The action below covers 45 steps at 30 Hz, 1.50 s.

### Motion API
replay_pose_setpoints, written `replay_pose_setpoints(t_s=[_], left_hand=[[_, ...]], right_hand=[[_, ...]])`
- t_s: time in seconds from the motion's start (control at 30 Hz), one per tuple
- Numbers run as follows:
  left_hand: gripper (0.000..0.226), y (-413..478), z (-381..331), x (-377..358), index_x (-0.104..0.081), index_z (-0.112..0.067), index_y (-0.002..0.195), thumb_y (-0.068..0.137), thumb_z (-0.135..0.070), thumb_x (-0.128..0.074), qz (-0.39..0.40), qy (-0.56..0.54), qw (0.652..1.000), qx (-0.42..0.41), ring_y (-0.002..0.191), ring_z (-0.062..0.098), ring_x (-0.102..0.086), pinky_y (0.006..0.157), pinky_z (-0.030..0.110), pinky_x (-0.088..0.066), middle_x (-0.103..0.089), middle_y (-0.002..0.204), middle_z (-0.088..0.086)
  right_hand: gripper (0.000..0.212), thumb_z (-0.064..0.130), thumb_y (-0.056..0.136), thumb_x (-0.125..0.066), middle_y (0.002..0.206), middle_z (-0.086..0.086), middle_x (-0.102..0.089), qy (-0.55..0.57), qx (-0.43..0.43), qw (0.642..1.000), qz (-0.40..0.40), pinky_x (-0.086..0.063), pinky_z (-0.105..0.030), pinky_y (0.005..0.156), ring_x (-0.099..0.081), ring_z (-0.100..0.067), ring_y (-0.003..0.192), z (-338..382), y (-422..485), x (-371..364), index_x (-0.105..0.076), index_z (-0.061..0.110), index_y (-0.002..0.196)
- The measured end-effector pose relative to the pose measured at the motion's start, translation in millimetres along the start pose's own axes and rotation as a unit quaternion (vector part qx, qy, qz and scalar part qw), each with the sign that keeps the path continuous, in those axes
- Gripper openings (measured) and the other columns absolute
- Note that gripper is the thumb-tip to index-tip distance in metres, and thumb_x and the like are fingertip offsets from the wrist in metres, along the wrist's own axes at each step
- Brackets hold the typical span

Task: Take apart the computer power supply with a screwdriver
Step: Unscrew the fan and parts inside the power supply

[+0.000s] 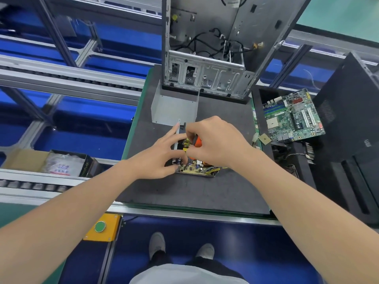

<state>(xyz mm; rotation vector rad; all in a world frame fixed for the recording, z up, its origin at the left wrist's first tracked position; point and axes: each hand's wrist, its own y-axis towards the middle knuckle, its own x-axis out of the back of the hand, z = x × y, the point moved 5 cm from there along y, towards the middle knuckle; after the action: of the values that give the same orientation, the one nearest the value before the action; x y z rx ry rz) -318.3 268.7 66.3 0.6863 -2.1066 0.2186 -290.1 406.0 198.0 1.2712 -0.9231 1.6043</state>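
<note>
Near the middle of the dark work mat point(194, 193), a little toward its far edge, sits the opened computer power supply point(196, 170), its circuit board exposed. Its grey metal cover point(174, 107) lies behind it, just in front of the stripped computer case point(205, 74) at the far edge.

The right hand point(215, 140) is curled round the orange-and-black handle of the screwdriver point(198, 142), which points down into the unit. The tip and any screw are hidden beneath the hand. The left hand point(162, 154) lies open, with straight fingers along the supply's left sheet-metal wall and the thumb by the board's near corner.

The main risk is probably the unseen tip camming out of a screw head. It could then gouge the board or jab the left thumb beside it. The thin wall edge under the left fingers could cut if the housing shifts. A freed screw might drop among the components.

No writing can be read on the supply or on the motherboard point(293, 115) off the mat's right edge. The black box point(88, 162) to the left carries green lettering, possibly ending "RIME". The bag point(61, 165) inside it has red and blue print too blurred to read.
</note>
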Motion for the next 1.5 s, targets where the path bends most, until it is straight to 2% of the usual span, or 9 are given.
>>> replay_pose_setpoints(t_s=[0.47, 0.63, 0.83, 1.03, 1.27, 1.33, 1.4, 1.43, 1.5], left_hand=[[0.034, -2.3, 3.9, 0.5, -0.069, -0.021, 0.121, 0.089, -0.009, -0.068, 0.018, -0.054, 0.998, 0.019, 0.158, 0.018, 0.023, 0.123, 0.059, -0.028, 0.000, 0.173, -0.017], [0.034, -1.0, 5.3, -1.2, -0.068, -0.025, 0.120, 0.089, -0.010, -0.068, 0.020, -0.050, 0.998, 0.016, 0.158, 0.018, 0.024, 0.125, 0.055, -0.023, 0.003, 0.173, -0.017], [0.033, -0.7, 8.0, -3.3, -0.068, -0.025, 0.120, 0.090, -0.011, -0.068, 0.019, -0.053, 0.998, 0.017, 0.159, 0.019, 0.021, 0.124, 0.057, -0.025, -0.002, 0.173, -0.015], [0.038, -0.2, 9.1, -3.5, -0.067, -0.025, 0.127, 0.090, -0.013, -0.067, 0.018, -0.055, 0.998, 0.024, 0.159, 0.016, 0.020, 0.123, 0.046, -0.026, -0.001, 0.173, -0.017], [0.039, 0.5, 8.6, -3.0, -0.066, -0.026, 0.127, 0.090, -0.015, -0.067, 0.015, -0.060, 0.998, 0.022, 0.159, 0.016, 0.020, 0.122, 0.041, -0.027, -0.001, 0.173, -0.017], [0.037, -0.1, 7.5, -2.9, -0.066, -0.026, 0.127, 0.091, -0.016, -0.067, 0.013, -0.059, 0.998, 0.021, 0.160, 0.015, 0.017, 0.121, 0.032, -0.021, 0.001, 0.172, -0.021], [0.037, -1.8, 5.7, -1.8, -0.065, -0.032, 0.125, 0.091, -0.018, -0.069, 0.011, -0.057, 0.998, 0.030, 0.160, 0.013, 0.009, 0.117, 0.023, -0.016, 0.000, 0.166, -0.034], [0.034, -2.0, 4.6, -0.7, -0.065, -0.034, 0.122, 0.091, -0.020, -0.069, 0.006, -0.056, 0.998, 0.034, 0.159, 0.014, 0.003, 0.118, 0.024, -0.015, -0.004, 0.161, -0.039], [0.023, -1.2, -2.0, 4.2, -0.067, -0.034, 0.114, 0.093, -0.027, -0.071, -0.027, -0.068, 0.997, 0.038, 0.156, 0.015, -0.015, 0.125, 0.039, -0.016, -0.025, 0.152, -0.040]], right_hand=[[0.012, 0.035, 0.077, -0.066, 0.070, 0.008, -0.057, 0.036, -0.011, 0.999, 0.003, -0.029, -0.025, 0.052, -0.056, -0.023, 0.074, -2.2, 1.0, -0.3, -0.057, 0.027, 0.079], [0.015, 0.036, 0.079, -0.067, 0.070, 0.006, -0.056, 0.020, -0.002, 1.000, 0.004, -0.033, -0.027, 0.055, -0.057, -0.024, 0.077, -1.0, 2.7, -3.3, -0.060, 0.023, 0.083], [0.016, 0.038, 0.081, -0.066, 0.068, 0.008, -0.052, 0.005, 0.010, 1.000, -0.005, -0.039, -0.030, 0.058, -0.057, -0.026, 0.078, 1.7, 3.1, -3.1, -0.057, 0.025, 0.081], [0.018, 0.040, 0.083, -0.068, 0.070, 0.008, -0.054, 0.001, 0.019, 1.000, -0.003, -0.050, -0.034, 0.061, -0.059, -0.026, 0.078, 4.0, 4.1, -3.3, -0.058, 0.024, 0.083], [0.020, 0.040, 0.082, -0.070, 0.069, 0.010, -0.054, -0.001, 0.027, 1.000, -0.007, -0.048, -0.032, 0.059, -0.059, -0.025, 0.077, 3.5, 5.2, -3.9, -0.058, 0.024, 0.083], [0.016, 0.036, 0.081, -0.070, 0.071, 0.009, -0.055, 0.000, 0.039, 0.999, 0.007, -0.051, -0.033, 0.059, -0.060, -0.025, 0.077, 4.4, 6.3, -4.6, -0.058, 0.025, 0.084], [0.016, 0.033, 0.081, -0.070, 0.078, 0.008, -0.056, 0.000, 0.065, 0.997, 0.036, -0.053, -0.035, 0.060, -0.060, -0.023, 0.079, 6.1, 7.8, -6.0, -0.057, 0.025, 0.085], [0.016, 0.032, 0.081, -0.071, 0.080, 0.008, -0.055, 0.000, 0.073, 0.996, 0.049, -0.053, -0.035, 0.061, -0.060, -0.023, 0.080, 6.8, 8.8, -6.5, -0.057, 0.025, 0.086], [0.015, 0.028, 0.080, -0.069, 0.083, 0.008, -0.053, 0.002, 0.073, 0.995, 0.063, -0.053, -0.036, 0.063, -0.060, -0.023, 0.083, 7.5, 11.1, -5.9, -0.057, 0.024, 0.088]])
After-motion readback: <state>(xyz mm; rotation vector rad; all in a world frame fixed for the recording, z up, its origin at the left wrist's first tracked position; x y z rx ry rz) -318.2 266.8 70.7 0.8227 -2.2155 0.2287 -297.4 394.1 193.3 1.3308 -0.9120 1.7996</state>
